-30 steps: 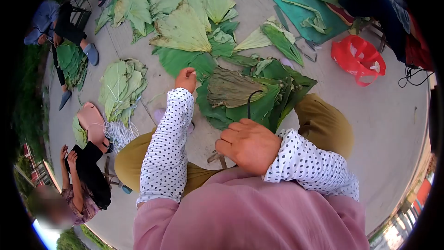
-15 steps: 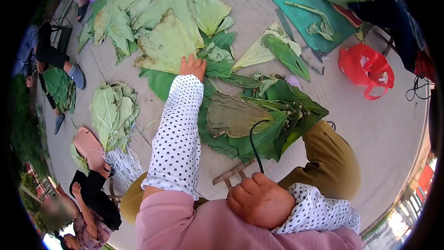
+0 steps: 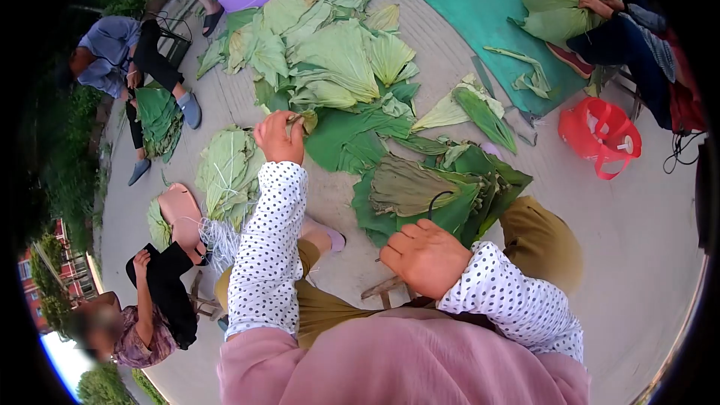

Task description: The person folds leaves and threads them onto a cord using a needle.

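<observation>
My left hand (image 3: pixel 281 137), in a dotted sleeve, is raised over the ground with its fingers pinched. Brownish, yellowed edges of a lotus leaf (image 3: pixel 304 117) show at the fingertips; most of that leaf is hidden behind the hand. Near my knees, my right hand (image 3: pixel 425 257) is closed around a thin black curved hook (image 3: pixel 433 201), its grip end hidden in the fist. Just beyond this hand lies a stack of dark green leaves (image 3: pixel 487 180), topped by a withered brown leaf (image 3: pixel 409 184). A flat green leaf (image 3: pixel 337 137) lies right of my left hand.
Pale leaves (image 3: pixel 330 52) spread across the ground ahead. A string-tied leaf bundle (image 3: pixel 229 165) and a pink stool (image 3: pixel 180 210) stand left. A red basket (image 3: pixel 600 135) sits right, by a green mat (image 3: pixel 480 30). Several people sit around, one holding a leaf (image 3: pixel 555 15).
My left hand has lifted off the leaf pile and come left and nearer, bringing the yellowed leaf along. My right hand has risen slightly with the hook. The view has shifted.
</observation>
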The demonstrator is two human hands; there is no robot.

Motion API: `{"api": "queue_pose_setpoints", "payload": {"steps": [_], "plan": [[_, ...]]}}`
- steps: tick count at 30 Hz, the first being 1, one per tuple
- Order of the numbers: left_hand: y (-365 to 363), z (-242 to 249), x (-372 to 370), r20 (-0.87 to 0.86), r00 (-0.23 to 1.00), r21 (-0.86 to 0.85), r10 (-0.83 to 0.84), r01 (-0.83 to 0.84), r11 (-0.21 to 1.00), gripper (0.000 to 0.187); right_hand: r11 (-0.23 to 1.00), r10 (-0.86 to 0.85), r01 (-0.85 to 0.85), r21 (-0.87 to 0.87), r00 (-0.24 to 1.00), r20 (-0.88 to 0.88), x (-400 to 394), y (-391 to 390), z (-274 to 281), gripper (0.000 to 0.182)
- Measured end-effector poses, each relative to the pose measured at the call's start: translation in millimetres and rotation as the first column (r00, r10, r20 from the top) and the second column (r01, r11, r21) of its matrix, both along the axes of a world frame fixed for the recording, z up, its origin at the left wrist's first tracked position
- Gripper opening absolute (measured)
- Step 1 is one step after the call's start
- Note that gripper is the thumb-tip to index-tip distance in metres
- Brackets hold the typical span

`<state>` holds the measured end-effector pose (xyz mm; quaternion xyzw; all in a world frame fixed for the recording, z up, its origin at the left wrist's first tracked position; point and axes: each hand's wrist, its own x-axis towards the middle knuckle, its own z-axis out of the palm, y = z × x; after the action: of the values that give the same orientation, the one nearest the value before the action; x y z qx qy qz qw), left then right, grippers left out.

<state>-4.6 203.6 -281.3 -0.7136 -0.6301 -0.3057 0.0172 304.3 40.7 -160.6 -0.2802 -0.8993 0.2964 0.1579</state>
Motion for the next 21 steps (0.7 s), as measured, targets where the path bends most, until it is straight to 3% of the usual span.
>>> {"api": "queue_pose_setpoints", "payload": {"steps": [2,3,4,6,9,10,12,13,15,18,21], "plan": [[-21,32,-12,-0.066,0.993,0.034,0.096,-0.094,0.995,0.021,0.996,-0.044,0.045,0.075,0.999,-0.010,0,-2,0,0.018],[-31,40,-18,0.372,0.924,-0.011,0.086,-0.088,0.996,0.021,0.997,-0.054,0.054,0.064,0.999,-0.008,-1,-3,1,0.016],[-42,54,-19,0.738,0.672,-0.039,0.068,-0.059,0.998,0.021,0.996,-0.035,0.037,0.083,0.999,-0.023,-1,-3,1,0.016],[-66,81,-20,0.758,0.651,0.028,0.035,-0.086,0.996,0.020,0.988,-0.111,0.126,0.089,0.982,-0.149,-2,-4,1,0.012],[-101,108,-14,0.932,0.347,-0.092,0.110,-0.068,0.993,0.019,0.985,-0.146,0.160,0.061,0.970,-0.194,-4,-6,7,0.010],[-111,114,-9,0.931,0.349,-0.084,0.104,-0.071,0.994,0.019,0.983,-0.171,0.183,0.034,0.960,-0.220,-4,-5,6,0.009],[-133,123,6,0.990,0.087,-0.115,0.112,0.037,0.993,0.019,0.976,-0.197,0.215,0.031,0.936,-0.293,-8,-4,2,0.010],[-142,125,11,0.997,0.032,-0.078,0.075,0.103,0.992,0.021,0.969,-0.234,0.245,-0.020,0.897,-0.374,-10,-4,3,0.010],[-160,132,32,0.997,-0.019,-0.072,0.076,0.152,0.986,0.021,0.954,-0.297,0.247,-0.170,0.854,-0.427,-8,-5,7,0.013],[-182,138,67,0.992,-0.081,-0.073,0.097,0.253,0.965,0.024,0.965,-0.260,0.220,-0.140,0.782,-0.566,-11,-2,-1,0.014],[-195,138,98,0.996,-0.046,-0.061,0.074,0.237,0.970,0.027,0.957,-0.287,0.212,-0.199,0.797,-0.531,-13,-2,-5,0.014]]}}
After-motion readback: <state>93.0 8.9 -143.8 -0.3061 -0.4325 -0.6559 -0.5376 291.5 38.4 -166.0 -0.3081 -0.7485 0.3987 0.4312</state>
